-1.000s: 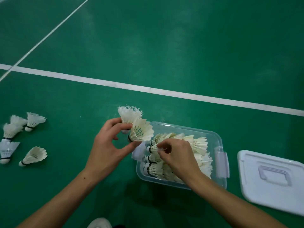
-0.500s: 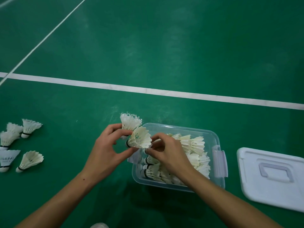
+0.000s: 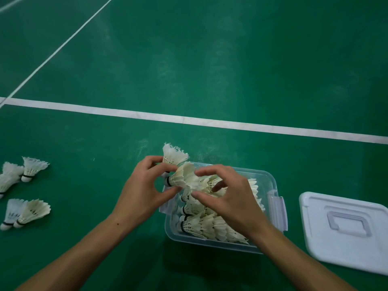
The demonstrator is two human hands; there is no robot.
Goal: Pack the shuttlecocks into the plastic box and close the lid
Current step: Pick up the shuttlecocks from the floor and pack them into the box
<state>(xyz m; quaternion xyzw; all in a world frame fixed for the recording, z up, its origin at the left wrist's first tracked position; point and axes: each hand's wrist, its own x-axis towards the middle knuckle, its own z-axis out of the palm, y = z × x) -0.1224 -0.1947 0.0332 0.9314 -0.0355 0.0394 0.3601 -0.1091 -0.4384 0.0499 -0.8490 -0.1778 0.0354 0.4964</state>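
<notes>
Shuttlecock (image 3: pixel 184 178) pinched by your left hand (image 3: pixel 140 192) and right hand (image 3: pixel 228 198) above plastic box (image 3: pixel 270 181), frame centre; lid (image 3: pixel 315 238) lower right.

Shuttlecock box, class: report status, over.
Left hand holds two shuttlecocks; right hand pinches the nearer one. Box part filled, lid off. Loose ones left on floor.

Left hand (image 3: pixel 141 192) and right hand (image 3: pixel 233 198) meet, fingers (image 3: pixel 206 172) curled, pinching.
</notes>
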